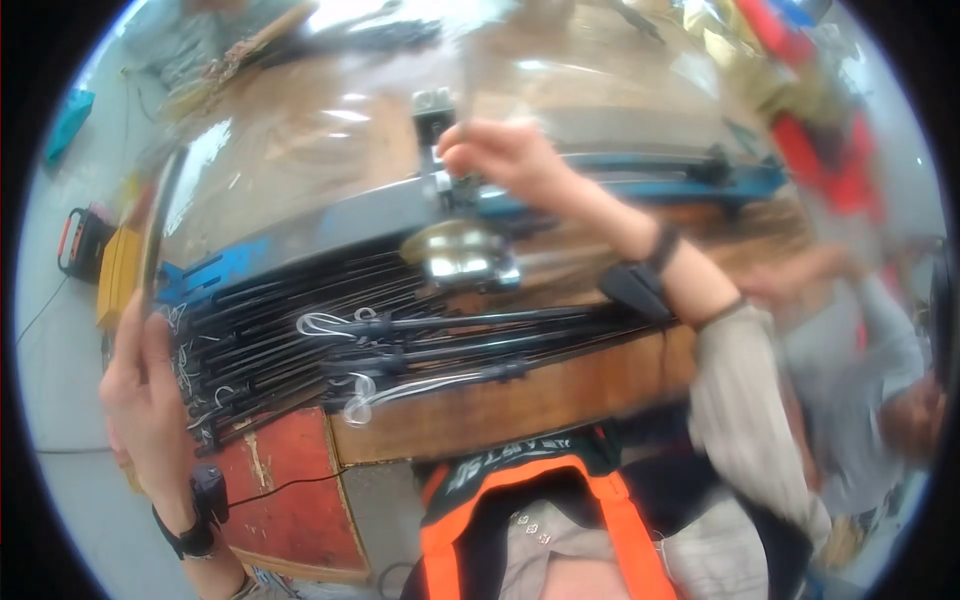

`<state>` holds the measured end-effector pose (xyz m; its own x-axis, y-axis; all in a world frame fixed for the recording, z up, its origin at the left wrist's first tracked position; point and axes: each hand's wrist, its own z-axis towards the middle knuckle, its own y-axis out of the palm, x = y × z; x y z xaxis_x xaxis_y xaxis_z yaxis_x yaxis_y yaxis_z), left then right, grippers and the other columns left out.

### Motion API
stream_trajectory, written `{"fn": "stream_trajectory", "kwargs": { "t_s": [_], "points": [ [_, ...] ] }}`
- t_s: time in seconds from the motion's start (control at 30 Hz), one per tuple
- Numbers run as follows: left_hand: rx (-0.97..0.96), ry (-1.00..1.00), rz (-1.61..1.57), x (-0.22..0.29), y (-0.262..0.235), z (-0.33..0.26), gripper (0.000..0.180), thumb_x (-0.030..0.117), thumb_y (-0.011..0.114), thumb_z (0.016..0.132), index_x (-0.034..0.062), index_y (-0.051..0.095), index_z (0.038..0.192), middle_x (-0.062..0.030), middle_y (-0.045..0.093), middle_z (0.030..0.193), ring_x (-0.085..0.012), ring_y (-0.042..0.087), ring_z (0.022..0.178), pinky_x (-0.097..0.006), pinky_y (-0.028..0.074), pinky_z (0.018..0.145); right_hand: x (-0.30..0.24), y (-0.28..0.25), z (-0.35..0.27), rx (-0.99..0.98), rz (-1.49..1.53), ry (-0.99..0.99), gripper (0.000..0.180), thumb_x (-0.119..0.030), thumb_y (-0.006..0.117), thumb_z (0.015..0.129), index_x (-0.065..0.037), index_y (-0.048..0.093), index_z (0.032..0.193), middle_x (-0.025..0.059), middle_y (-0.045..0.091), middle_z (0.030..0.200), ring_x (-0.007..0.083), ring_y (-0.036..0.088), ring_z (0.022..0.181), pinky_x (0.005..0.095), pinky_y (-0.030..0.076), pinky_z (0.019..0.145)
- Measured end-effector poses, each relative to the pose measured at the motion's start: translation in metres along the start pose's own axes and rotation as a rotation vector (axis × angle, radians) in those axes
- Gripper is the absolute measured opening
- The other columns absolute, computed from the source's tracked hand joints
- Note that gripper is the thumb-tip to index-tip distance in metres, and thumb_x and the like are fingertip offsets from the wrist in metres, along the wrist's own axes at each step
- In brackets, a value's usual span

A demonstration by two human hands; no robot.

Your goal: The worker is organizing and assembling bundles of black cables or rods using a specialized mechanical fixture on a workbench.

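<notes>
At the left, my left hand (145, 400) is closed, its thumb and fingers around the lower end of a thin dark rod (165, 225) that slants upward. My right hand (505, 155) reaches over the middle of the table with its fingers pinched together. It is beside a black block with a pale top (434, 118); motion blur hides what the fingers hold. Below this hand is a shiny metal piece (470, 262), also blurred. Between my hands lie several black rods (300, 290) side by side, some with looped white cords (358, 400).
A plastic-covered surface (300, 130) spreads behind the rods, with a blue bar (640, 188) along it at the right. A red panel (285, 485) is at the near left. A yellow box (119, 275) stands past the left edge. Another person (850, 330) is close at the right.
</notes>
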<state>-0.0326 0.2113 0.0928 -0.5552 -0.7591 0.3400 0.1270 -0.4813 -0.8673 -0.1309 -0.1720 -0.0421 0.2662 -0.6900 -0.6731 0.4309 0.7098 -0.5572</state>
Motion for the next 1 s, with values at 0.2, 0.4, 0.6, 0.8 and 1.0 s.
{"fn": "stream_trajectory", "kwargs": {
  "t_s": [0.2, 0.4, 0.6, 0.8, 1.0],
  "points": [
    [-0.004, 0.180, -0.024, -0.038, 0.011, -0.008, 0.029, 0.014, 0.054, 0.100, 0.0006, 0.060, 0.125, -0.0169, 0.070, 0.094, -0.0187, 0.064, 0.081, -0.030, 0.048, 0.076, 0.009, 0.031, 0.032, -0.028, -0.053, -0.102, 0.012, -0.017, 0.067, 0.091, -0.008, 0.071, 0.098, 0.0053, 0.072, 0.080, 0.0133, 0.069, 0.073, 0.0253, 0.056, 0.066],
    [-0.051, 0.212, -0.057, -0.041, 0.037, -0.004, 0.027, 0.012, 0.054, 0.099, 0.0000, 0.060, 0.123, -0.0202, 0.069, 0.096, -0.0211, 0.064, 0.082, -0.031, 0.049, 0.078, 0.025, 0.039, 0.036, -0.046, -0.043, -0.099, 0.013, -0.017, 0.069, 0.090, -0.007, 0.072, 0.098, 0.0061, 0.073, 0.082, 0.0139, 0.069, 0.070, 0.0266, 0.056, 0.067],
    [-0.085, 0.221, -0.110, -0.038, 0.050, 0.006, 0.025, 0.011, 0.055, 0.098, -0.0004, 0.061, 0.121, -0.0210, 0.068, 0.092, -0.0208, 0.063, 0.077, -0.031, 0.049, 0.075, 0.015, 0.044, 0.047, -0.212, -0.068, 0.030, 0.012, -0.018, 0.067, 0.091, -0.007, 0.072, 0.094, 0.0067, 0.072, 0.080, 0.0144, 0.069, 0.068, 0.0272, 0.055, 0.065],
    [-0.087, 0.209, -0.141, -0.038, 0.061, 0.010, 0.025, 0.011, 0.056, 0.098, -0.0001, 0.061, 0.120, -0.0213, 0.067, 0.089, -0.0208, 0.060, 0.072, -0.031, 0.049, 0.072, 0.015, 0.055, 0.054, -0.397, -0.401, -0.063, 0.015, -0.018, 0.065, 0.092, -0.004, 0.069, 0.089, 0.0080, 0.071, 0.075, 0.0175, 0.069, 0.066, 0.0286, 0.055, 0.063],
    [-0.106, 0.203, -0.150, -0.043, 0.070, 0.011, 0.023, 0.012, 0.057, 0.098, 0.0003, 0.062, 0.118, -0.0180, 0.062, 0.079, -0.0182, 0.053, 0.066, -0.030, 0.047, 0.066, 0.020, 0.042, 0.042, -0.001, -0.017, -0.147, 0.017, -0.021, 0.064, 0.093, -0.005, 0.067, 0.093, 0.0099, 0.070, 0.076, 0.0191, 0.069, 0.066, 0.0322, 0.055, 0.063]
  ]
}}
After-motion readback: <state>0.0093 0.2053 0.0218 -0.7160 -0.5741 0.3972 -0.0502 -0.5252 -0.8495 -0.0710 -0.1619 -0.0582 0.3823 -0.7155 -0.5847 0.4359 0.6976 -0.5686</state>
